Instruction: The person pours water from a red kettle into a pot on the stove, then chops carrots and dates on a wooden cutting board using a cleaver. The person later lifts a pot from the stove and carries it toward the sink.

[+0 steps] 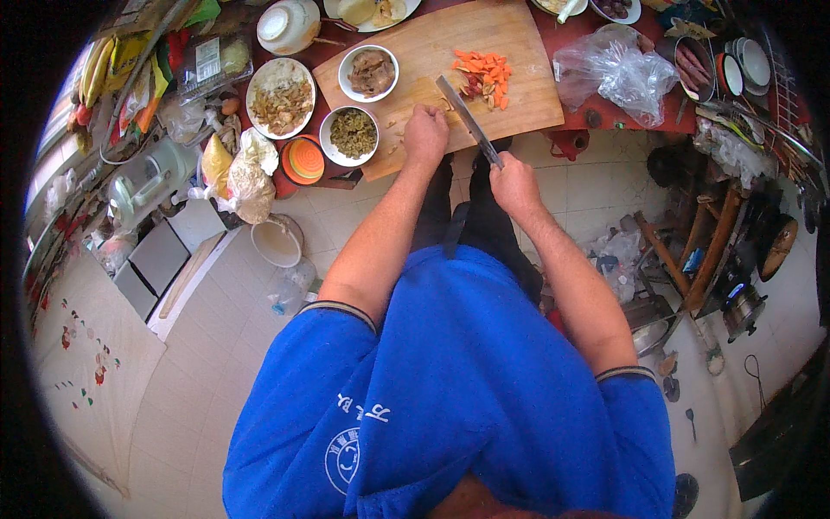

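Observation:
My right hand (pixel 517 185) grips the handle of a kitchen knife (pixel 468 120), whose broad blade shows nearly edge-on above a wooden cutting board (pixel 428 58). Left of the blade, my left hand (pixel 426 135) rests on the board with curled fingers; whether something is pinched under them is hidden. Small pale slices (pixel 447 102) lie between its fingertips and the knife. Beyond the blade is a heap of chopped carrot (pixel 489 68), with dark red pieces (pixel 473 84) beside it. On the board's left stand a bowl of sliced meat (pixel 371 72) and a bowl of chopped green vegetable (pixel 353 133).
A plate of rice and cooked food (pixel 281 97) and an orange striped bowl (pixel 303 160) sit left of the board. An upturned bowl (pixel 285 26) lies behind them. To the right are a clear plastic bag (pixel 616 71) and a pot holding reddish sausages (pixel 694 68). A bucket (pixel 277 241) stands below left.

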Motion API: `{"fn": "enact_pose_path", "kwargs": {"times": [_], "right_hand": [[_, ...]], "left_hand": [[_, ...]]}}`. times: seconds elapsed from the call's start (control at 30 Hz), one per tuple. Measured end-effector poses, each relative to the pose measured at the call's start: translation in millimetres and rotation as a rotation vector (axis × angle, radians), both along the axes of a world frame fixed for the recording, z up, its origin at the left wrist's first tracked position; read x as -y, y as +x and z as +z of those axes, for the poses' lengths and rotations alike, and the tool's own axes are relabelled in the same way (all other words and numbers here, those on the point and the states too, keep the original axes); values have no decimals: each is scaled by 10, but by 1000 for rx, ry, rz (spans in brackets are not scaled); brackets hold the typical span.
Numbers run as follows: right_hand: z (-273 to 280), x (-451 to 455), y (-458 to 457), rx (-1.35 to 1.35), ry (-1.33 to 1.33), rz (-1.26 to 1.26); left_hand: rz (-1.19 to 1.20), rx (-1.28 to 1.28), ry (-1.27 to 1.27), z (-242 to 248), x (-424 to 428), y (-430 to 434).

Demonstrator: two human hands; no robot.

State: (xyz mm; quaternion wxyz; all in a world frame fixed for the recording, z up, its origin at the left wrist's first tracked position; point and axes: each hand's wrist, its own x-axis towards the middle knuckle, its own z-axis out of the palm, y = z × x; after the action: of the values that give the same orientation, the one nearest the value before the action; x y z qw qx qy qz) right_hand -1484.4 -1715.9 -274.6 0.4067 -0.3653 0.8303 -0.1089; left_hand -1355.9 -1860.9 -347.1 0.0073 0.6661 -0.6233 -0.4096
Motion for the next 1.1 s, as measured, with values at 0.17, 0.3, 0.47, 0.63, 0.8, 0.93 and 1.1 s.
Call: {"fn": "enact_pose_path", "kwargs": {"times": [0.17,0.3,0.47,0.63,0.8,0.93,1.1], "right_hand": [[-14,-16,56,0,-35,11],[-60,-26,69,4,-28,3],[-90,-2,104,7,19,17],[-183,-3,141,25,53,14],[-270,-3,73,88,81,36],[-305,-25,75,138,119,6],[-301,18,89,154,188,-15]], "left_hand": [[-15,6,-3,-44,41,-19],[4,65,37,53,70,-116],[20,84,3,26,86,-147],[7,80,-12,14,88,-180],[17,142,35,101,76,-247],[-3,99,-73,147,10,-270],[0,12,-169,9,2,-203]]}}
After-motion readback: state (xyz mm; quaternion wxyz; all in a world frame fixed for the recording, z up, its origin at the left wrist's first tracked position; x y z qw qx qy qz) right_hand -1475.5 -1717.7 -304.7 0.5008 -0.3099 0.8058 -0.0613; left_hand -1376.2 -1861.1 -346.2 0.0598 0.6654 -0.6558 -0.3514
